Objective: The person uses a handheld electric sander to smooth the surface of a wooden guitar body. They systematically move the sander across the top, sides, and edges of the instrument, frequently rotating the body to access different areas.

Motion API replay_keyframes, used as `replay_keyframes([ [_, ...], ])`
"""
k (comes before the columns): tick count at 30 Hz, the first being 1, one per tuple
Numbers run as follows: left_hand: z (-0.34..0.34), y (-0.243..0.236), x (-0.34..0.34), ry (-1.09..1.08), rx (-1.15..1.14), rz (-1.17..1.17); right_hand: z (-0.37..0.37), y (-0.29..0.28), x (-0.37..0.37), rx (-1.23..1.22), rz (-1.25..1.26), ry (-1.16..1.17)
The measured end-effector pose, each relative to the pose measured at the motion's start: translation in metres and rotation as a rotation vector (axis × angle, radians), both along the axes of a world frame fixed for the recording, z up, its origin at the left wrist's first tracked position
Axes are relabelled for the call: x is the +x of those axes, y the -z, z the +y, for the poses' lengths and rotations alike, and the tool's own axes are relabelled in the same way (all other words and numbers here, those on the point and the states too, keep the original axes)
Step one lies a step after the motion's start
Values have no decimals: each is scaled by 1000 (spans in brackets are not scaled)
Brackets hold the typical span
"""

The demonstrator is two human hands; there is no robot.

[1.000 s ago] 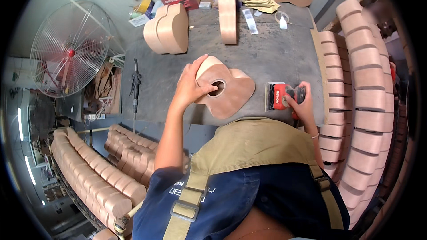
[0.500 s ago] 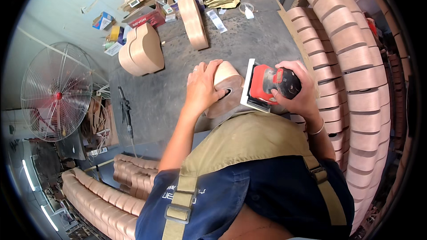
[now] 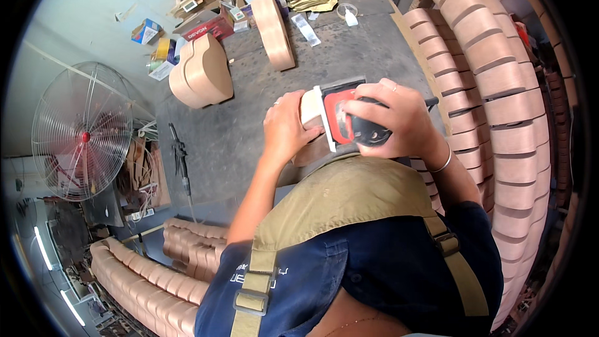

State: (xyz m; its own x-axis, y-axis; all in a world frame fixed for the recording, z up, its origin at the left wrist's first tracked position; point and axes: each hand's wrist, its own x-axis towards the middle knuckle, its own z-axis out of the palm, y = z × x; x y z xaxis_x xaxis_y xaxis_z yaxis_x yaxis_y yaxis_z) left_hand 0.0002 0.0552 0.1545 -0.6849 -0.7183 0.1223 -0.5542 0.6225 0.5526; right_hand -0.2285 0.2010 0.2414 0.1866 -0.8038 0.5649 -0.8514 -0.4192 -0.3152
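Observation:
My left hand (image 3: 287, 126) is closed round the left side of a small wooden guitar body (image 3: 311, 107), which stands at the table's near edge against my apron. Pressed to that body's right side is the pale flat pad of a red and black power sander (image 3: 339, 101). My right hand (image 3: 399, 118) wraps round the sander's black rounded top. Between the pad and my left fingers most of the body's face is hidden, its sound hole included.
Two more wooden bodies, a wide one (image 3: 203, 75) and a narrow one (image 3: 273, 34), stand farther back on the dark table (image 3: 249, 87). An air blow gun (image 3: 180, 156) hangs at the left edge, near a large fan (image 3: 84, 134). Tall stacks of bodies (image 3: 508, 125) line the right.
My right hand has brought the sander leftward and tilted it, onto the guitar body's right side. Its fingers now lie across the top. My left hand keeps its hold.

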Motion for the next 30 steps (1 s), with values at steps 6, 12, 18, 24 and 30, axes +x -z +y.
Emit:
replay_keyframes([
  [6, -7, 6, 16, -47, 5, 53, 0, 22, -5, -55, -152, 95],
  [12, 0, 2, 6, -34, 24, 55, -5, 1, 11, -31, -53, -13],
  [18, -5, 5, 14, -60, 18, 77, 0, 9, 13, -59, -110, 64],
  [24, -11, 8, 29, -81, 30, 116, 9, 69, 13, -65, -401, 252],
  [30, -8, 9, 19, -87, 41, 57, 2, 42, 19, -163, -275, 161],
])
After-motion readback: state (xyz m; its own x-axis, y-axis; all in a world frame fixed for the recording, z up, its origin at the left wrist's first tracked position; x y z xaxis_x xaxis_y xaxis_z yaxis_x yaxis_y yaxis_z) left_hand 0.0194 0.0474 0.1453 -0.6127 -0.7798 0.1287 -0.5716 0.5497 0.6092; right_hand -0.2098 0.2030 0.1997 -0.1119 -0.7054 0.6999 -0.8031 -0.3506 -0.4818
